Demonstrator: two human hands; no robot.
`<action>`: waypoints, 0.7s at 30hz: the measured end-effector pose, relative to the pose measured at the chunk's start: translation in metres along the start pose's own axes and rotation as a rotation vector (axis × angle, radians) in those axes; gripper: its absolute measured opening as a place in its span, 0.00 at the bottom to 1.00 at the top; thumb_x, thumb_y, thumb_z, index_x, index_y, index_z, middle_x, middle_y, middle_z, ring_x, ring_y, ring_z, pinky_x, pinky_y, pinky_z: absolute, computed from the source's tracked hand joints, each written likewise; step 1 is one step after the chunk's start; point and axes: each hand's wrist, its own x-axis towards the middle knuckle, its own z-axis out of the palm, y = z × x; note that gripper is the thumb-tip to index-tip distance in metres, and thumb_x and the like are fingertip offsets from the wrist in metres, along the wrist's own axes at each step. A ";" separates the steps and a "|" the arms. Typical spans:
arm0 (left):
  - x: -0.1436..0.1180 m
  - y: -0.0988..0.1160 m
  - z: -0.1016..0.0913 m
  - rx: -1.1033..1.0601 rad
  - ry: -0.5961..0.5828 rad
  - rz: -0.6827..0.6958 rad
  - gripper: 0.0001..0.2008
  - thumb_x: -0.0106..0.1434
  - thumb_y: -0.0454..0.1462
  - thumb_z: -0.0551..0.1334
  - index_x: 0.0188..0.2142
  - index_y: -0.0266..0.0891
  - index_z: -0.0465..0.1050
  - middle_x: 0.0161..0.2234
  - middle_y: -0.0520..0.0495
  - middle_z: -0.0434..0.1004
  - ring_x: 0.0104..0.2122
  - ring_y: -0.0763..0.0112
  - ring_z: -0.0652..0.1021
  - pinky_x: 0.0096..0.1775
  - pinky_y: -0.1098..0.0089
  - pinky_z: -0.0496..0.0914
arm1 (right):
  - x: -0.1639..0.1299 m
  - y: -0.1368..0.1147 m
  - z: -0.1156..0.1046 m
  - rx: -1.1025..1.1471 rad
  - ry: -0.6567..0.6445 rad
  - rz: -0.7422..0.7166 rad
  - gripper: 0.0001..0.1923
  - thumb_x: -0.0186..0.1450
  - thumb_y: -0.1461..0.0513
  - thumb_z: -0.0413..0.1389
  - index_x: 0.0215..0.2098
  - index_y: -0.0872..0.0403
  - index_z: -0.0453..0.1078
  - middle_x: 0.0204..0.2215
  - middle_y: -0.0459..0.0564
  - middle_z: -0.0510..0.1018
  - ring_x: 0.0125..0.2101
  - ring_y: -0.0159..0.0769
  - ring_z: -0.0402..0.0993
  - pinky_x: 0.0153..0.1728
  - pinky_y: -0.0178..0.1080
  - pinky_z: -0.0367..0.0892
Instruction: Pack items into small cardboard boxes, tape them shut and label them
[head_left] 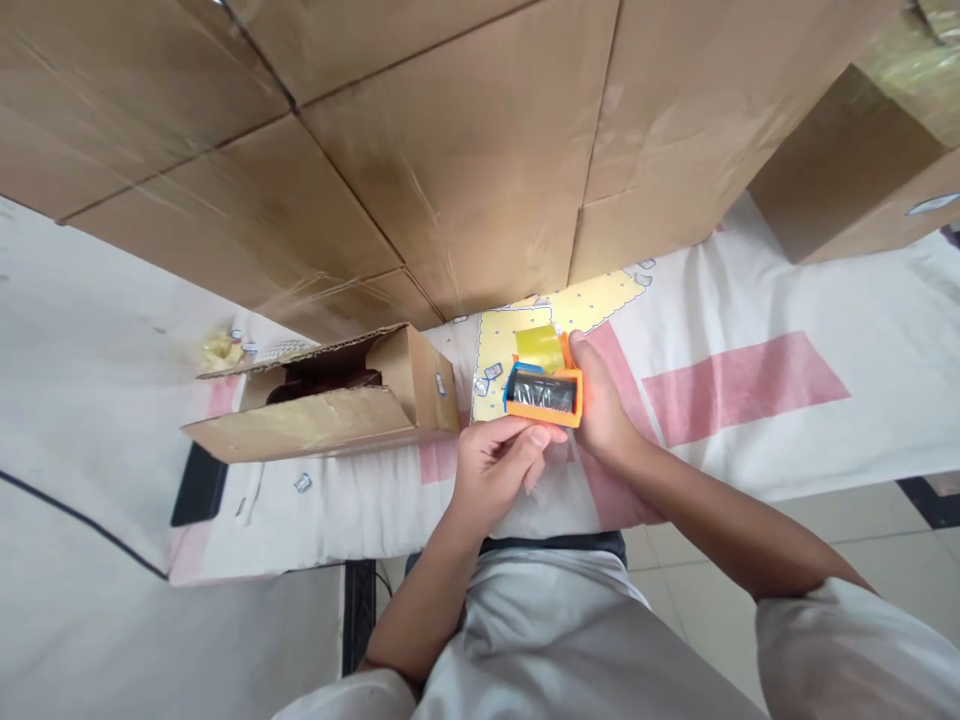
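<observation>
My right hand (604, 405) grips an orange and blue tape dispenser (545, 393) with a dark roller, held just above the cloth-covered table (750, 400). A strip of yellowish tape (538, 348) sticks up from its far side. My left hand (499, 465) is right below the dispenser, thumb and fingers pinched together near its lower edge; whether they pinch a clear tape end I cannot tell. A small open cardboard box (330, 395) lies on its side to the left of my hands.
Large taped cardboard boxes (465, 160) are stacked along the far side of the table, with another box (855, 170) at the right. A small yellow scrap (219, 350) lies beyond the open box. Tiled floor (825, 530) shows at the lower right.
</observation>
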 end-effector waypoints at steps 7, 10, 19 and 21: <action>0.003 0.000 0.010 0.213 0.010 0.242 0.11 0.70 0.40 0.63 0.38 0.40 0.85 0.20 0.52 0.73 0.21 0.77 0.71 0.29 0.74 0.67 | 0.002 -0.003 -0.002 0.190 0.078 0.194 0.30 0.64 0.34 0.52 0.25 0.50 0.64 0.17 0.42 0.68 0.20 0.33 0.67 0.23 0.37 0.62; 0.004 -0.004 0.008 0.131 0.039 0.201 0.12 0.71 0.41 0.62 0.39 0.40 0.84 0.18 0.54 0.70 0.19 0.78 0.68 0.26 0.74 0.65 | 0.005 -0.006 -0.007 0.178 0.057 0.110 0.28 0.65 0.36 0.52 0.29 0.50 0.68 0.21 0.44 0.72 0.25 0.35 0.73 0.28 0.38 0.67; 0.000 0.002 -0.004 -0.047 0.216 0.017 0.17 0.70 0.48 0.62 0.41 0.37 0.82 0.15 0.57 0.62 0.18 0.78 0.66 0.27 0.73 0.64 | 0.041 -0.032 -0.067 -0.309 0.375 -0.360 0.09 0.59 0.58 0.61 0.22 0.49 0.69 0.23 0.46 0.75 0.30 0.40 0.76 0.32 0.43 0.72; -0.001 0.005 -0.006 -0.067 0.222 0.020 0.17 0.70 0.48 0.63 0.40 0.37 0.81 0.15 0.57 0.62 0.18 0.78 0.66 0.27 0.73 0.64 | 0.046 -0.029 -0.078 -0.348 0.347 -0.311 0.03 0.55 0.62 0.60 0.23 0.50 0.72 0.25 0.48 0.78 0.32 0.42 0.78 0.34 0.44 0.73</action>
